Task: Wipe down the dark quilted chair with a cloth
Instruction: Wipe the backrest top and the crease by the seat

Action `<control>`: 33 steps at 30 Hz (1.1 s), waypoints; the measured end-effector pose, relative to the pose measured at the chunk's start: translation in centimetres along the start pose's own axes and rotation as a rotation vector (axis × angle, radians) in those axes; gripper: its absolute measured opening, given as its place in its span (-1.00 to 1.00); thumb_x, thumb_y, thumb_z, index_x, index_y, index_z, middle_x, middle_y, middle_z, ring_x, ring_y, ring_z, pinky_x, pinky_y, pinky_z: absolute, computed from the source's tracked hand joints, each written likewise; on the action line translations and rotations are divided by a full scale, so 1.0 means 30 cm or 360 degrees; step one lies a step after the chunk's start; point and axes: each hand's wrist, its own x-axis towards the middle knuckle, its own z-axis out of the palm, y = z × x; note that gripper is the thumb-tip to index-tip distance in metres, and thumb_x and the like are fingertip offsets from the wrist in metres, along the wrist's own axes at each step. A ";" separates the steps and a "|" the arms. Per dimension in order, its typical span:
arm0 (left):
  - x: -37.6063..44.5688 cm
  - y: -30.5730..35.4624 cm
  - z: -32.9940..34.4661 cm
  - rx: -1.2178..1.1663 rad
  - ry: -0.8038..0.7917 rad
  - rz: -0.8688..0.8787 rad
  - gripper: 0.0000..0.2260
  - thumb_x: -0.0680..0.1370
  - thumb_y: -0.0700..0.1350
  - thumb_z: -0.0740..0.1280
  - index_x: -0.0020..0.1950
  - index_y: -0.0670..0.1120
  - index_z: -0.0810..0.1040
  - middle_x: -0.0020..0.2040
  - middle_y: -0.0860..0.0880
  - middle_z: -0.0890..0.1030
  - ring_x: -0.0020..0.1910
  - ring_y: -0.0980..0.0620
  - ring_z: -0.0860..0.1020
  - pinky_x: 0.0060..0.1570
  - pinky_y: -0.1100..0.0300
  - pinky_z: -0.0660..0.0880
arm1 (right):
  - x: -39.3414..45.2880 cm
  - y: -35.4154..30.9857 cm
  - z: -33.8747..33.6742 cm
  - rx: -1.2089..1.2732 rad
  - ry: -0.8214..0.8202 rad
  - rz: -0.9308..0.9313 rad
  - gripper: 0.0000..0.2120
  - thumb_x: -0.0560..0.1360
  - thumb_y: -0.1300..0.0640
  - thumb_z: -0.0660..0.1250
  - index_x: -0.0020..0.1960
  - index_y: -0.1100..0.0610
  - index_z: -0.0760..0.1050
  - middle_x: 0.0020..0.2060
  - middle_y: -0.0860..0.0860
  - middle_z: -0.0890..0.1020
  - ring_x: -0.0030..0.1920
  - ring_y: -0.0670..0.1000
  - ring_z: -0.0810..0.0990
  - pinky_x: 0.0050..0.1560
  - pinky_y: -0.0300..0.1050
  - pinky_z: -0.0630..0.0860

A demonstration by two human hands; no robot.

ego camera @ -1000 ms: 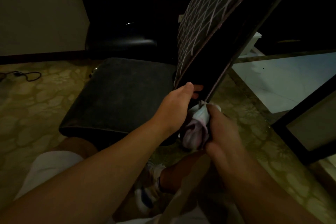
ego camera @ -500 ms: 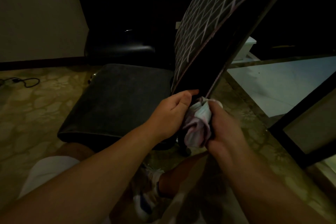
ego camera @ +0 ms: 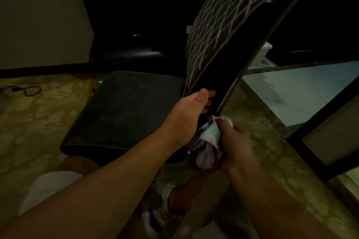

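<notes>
Head view – change: half a second ago the left hand [ego camera: 191, 111] had its fingers curled at the lower edge of the chair back [ego camera: 223, 31]; now the fingers reach further onto the dark rear side of the back, and the thumb lies on the front edge.
Head view – cloth: the cloth [ego camera: 208, 141] sits a little lower than before, bunched in the right hand [ego camera: 236, 146], just under the bottom corner of the back and touching it.
Meaning for the task: I judge that the left hand now steadies the back while the right one rubs the lowest part of the frame – the wiping is in progress, not finished.
Left grip: narrow, it holds the lower edge of the back between thumb and fingers.
Right grip: closed around the cloth, the thumb on top.
Chair position: the quilted back leans toward the upper right; the seat [ego camera: 128, 114] lies left of the hands, on the patterned floor [ego camera: 29, 122].
Containers: a pale box [ego camera: 261, 55] shows behind the back – what is inside it I cannot tell.
</notes>
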 end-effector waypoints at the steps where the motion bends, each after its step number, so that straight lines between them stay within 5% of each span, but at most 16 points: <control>1: 0.001 0.006 0.006 -0.0006 -0.0001 0.0002 -0.52 0.71 0.14 0.01 0.48 -0.04 0.48 0.34 -0.05 0.57 0.31 0.01 0.55 0.17 0.27 0.46 | 0.004 0.004 0.005 0.0004 0.0006 0.0060 -0.65 0.52 -0.06 0.41 0.15 0.18 0.57 -0.05 0.17 0.68 -0.10 0.19 0.69 -0.12 0.16 0.65; 10: 0.017 0.011 -0.001 -0.0150 -0.0038 -0.0051 -0.35 0.54 0.31 0.10 0.43 -0.09 0.53 0.28 -0.05 0.64 0.28 0.03 0.60 0.39 -0.04 0.47 | 0.018 -0.080 -0.007 0.0150 -0.0177 -0.0038 -0.64 0.52 -0.08 0.40 0.20 0.12 0.56 -0.01 0.16 0.70 -0.15 0.14 0.73 -0.28 0.05 0.64; 14: 0.019 0.031 0.001 -0.0043 0.0016 -0.0032 -0.33 0.51 0.33 0.06 0.39 -0.06 0.56 0.27 0.01 0.63 0.28 0.04 0.57 0.36 0.03 0.45 | 0.004 -0.020 0.006 0.0069 -0.0089 0.0058 -0.68 0.52 0.01 0.42 0.16 0.20 0.58 -0.07 0.18 0.71 -0.14 0.18 0.72 -0.11 0.17 0.66; 17: 0.009 0.039 0.005 -0.0031 0.0015 0.0009 -0.34 0.54 0.30 0.06 0.43 -0.08 0.53 0.31 0.02 0.60 0.30 0.04 0.56 0.24 0.16 0.46 | -0.003 -0.022 0.009 0.0049 -0.0085 0.0042 -0.69 0.54 0.01 0.39 0.13 0.23 0.58 -0.09 0.20 0.70 -0.14 0.19 0.71 -0.17 0.12 0.66; 22: 0.014 0.049 0.006 -0.0155 0.0028 0.0016 -0.41 0.54 0.27 0.13 0.35 -0.10 0.57 0.22 -0.08 0.67 0.24 0.02 0.63 0.36 -0.03 0.50 | 0.006 -0.120 0.018 0.0075 -0.0155 -0.0180 -0.69 0.58 -0.07 0.33 0.14 0.15 0.55 0.01 0.16 0.69 -0.18 0.11 0.71 -0.30 -0.08 0.65; 29: 0.003 0.089 0.016 -0.0094 0.0007 -0.0010 -0.31 0.55 0.38 0.14 0.46 -0.08 0.51 0.27 0.05 0.59 0.31 0.03 0.54 0.29 0.13 0.45 | -0.032 -0.057 0.007 -0.0160 -0.0046 -0.0221 -0.79 0.54 0.07 0.40 -0.01 0.23 0.60 -0.19 0.16 0.70 -0.21 0.11 0.71 -0.16 0.07 0.67; 33: -0.005 0.097 0.016 -0.0160 -0.0006 -0.0011 -0.33 0.53 0.34 0.15 0.43 -0.11 0.52 0.27 -0.03 0.63 0.28 0.06 0.59 0.33 0.12 0.49 | -0.036 -0.137 0.007 -0.0035 -0.0090 -0.0295 -0.77 0.53 0.03 0.41 0.07 0.18 0.56 -0.17 0.13 0.71 -0.20 0.13 0.73 -0.15 0.16 0.68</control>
